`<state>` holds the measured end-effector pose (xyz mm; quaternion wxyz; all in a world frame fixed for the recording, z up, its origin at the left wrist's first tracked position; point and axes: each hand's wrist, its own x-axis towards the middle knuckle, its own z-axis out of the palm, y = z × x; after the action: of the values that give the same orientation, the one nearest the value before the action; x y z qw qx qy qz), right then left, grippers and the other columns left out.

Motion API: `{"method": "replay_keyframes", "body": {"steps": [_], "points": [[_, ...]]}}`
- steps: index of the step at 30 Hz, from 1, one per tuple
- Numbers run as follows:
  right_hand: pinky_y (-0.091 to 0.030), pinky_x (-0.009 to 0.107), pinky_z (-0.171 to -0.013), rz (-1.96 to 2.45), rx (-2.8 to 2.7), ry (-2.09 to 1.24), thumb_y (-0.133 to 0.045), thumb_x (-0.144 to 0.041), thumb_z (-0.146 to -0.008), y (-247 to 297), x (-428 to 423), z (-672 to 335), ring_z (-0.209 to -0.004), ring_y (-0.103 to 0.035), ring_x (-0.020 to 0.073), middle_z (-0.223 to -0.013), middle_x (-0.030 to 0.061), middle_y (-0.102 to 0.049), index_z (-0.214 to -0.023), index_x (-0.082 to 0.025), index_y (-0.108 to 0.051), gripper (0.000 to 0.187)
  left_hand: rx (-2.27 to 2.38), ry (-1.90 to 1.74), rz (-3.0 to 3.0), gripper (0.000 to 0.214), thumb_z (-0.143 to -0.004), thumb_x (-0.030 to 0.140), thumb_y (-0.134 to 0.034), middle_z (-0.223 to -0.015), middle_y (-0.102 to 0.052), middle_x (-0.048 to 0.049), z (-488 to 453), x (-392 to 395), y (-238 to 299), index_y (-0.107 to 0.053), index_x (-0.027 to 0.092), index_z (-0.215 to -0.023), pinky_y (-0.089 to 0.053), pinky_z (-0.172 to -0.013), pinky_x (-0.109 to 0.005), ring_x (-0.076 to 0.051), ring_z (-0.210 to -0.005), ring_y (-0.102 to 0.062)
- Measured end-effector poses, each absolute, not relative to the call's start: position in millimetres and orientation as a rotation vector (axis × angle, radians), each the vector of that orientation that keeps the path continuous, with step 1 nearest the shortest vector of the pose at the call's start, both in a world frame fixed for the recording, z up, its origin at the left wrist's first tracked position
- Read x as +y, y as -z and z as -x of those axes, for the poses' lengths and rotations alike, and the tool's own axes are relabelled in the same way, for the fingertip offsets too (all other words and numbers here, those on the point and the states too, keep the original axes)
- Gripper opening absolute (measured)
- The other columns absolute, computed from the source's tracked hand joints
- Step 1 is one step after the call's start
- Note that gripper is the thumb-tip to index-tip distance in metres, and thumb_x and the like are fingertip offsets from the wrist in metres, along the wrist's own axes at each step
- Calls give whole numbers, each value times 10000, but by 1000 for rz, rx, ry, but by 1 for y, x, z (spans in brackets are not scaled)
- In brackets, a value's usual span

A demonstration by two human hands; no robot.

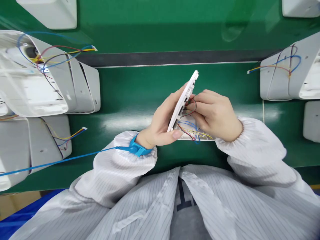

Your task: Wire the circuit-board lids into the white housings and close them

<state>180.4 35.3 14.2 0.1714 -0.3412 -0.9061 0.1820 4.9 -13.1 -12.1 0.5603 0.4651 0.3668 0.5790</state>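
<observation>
Green worktop (130, 83) stretches out in front of you, with white housings (82, 90) at your left and another white housing (275, 81) at your right, coloured wires with small connectors (94, 48) trailing from them. Near the middle, just above the worktop, your left hand (162, 118) is clamped on a white panel (181, 103), thumb at its lower end, the panel tilted steeply on edge. Your right hand (216, 111) has its fingers bunched at the panel's inner side beside a dark wire (195, 107); whether they close on anything is hidden. Below the panel sits a white part (184, 136) with blue, red and yellow wires (197, 133) over it. Around your left wrist is a blue strap (140, 148), its cord (75, 160) running off leftward.
</observation>
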Motion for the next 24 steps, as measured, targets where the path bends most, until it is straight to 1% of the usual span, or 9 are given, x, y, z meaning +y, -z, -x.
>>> {"method": "replay_keyframes", "body": {"steps": [4, 8, 10, 14, 17, 20, 22, 24], "points": [[-418, 343, -734, 984, -2562, -518, -364, -256, -986, -14, 35, -180, -826, -530, 194, -827, 55, -601, -875, -200, -687, 346, 838, -1253, -1244, 744, -642, 674, -730, -1315, -585, -61, -3, -13, 12, -590, 240, -1231, -423, -1072, -602, -411, -1358, -422], [-401, 329, -728, 1034, -2581, -506, -392, -242, -976, -14, 35, -179, -834, -528, 192, -829, 47, -583, -865, -198, -670, 303, 815, -1257, -1281, 712, -701, 627, -701, -1384, -543, -50, -6, -14, 10, -557, 248, -1285, -360, -1134, -583, -389, -1367, -419], [-396, 322, -721, 1075, -2602, -485, -390, -237, -976, -14, 35, -177, -836, -526, 193, -840, 49, -578, -869, -190, -664, 297, 817, -1264, -1279, 702, -695, 597, -722, -1387, -541, -55, -8, -15, 9, -562, 242, -1279, -342, -1148, -580, -389, -1370, -414], [-399, 317, -710, 1138, -2627, -436, -384, -242, -982, -12, 33, -171, -832, -529, 196, -848, 59, -591, -871, -168, -669, 314, 870, -1245, -1220, 723, -629, 589, -776, -1365, -559, -70, -9, -17, 10, -593, 242, -1237, -347, -1148, -573, -403, -1376, -392], [-414, 329, -738, 1125, -2589, -469, -422, -297, -986, -16, 35, -174, -853, -543, 203, -870, 66, -613, -887, -164, -684, 309, 827, -1257, -1209, 701, -657, 613, -740, -1341, -573, -75, -6, -14, 16, -596, 248, -1238, -356, -1132, -588, -408, -1356, -417], [-436, 365, -817, 1030, -2490, -598, -474, -390, -977, -28, 40, -198, -938, -561, 216, -965, 63, -632, -985, -190, -691, 295, 762, -1292, -1172, 645, -689, 653, -687, -1265, -613, -85, -4, -9, 21, -629, 243, -1183, -382, -1115, -565, -390, -1288, -499], [-449, 393, -867, 923, -2485, -753, -530, -484, -939, -35, 40, -223, -1011, -562, 225, -1056, 57, -627, -1041, -224, -687, 321, 745, -1297, -1123, 659, -672, 660, -698, -1216, -627, -106, -3, -6, 22, -642, 213, -1153, -402, -1097, -545, -382, -1229, -549], [-462, 414, -894, 838, -2538, -893, -607, -569, -864, -35, 35, -247, -1065, -555, 239, -1154, 71, -600, -1035, -240, -696, 381, 725, -1307, -1071, 692, -644, 658, -725, -1168, -638, -126, -3, -3, 21, -644, 176, -1134, -421, -1072, -536, -382, -1185, -581]]}}
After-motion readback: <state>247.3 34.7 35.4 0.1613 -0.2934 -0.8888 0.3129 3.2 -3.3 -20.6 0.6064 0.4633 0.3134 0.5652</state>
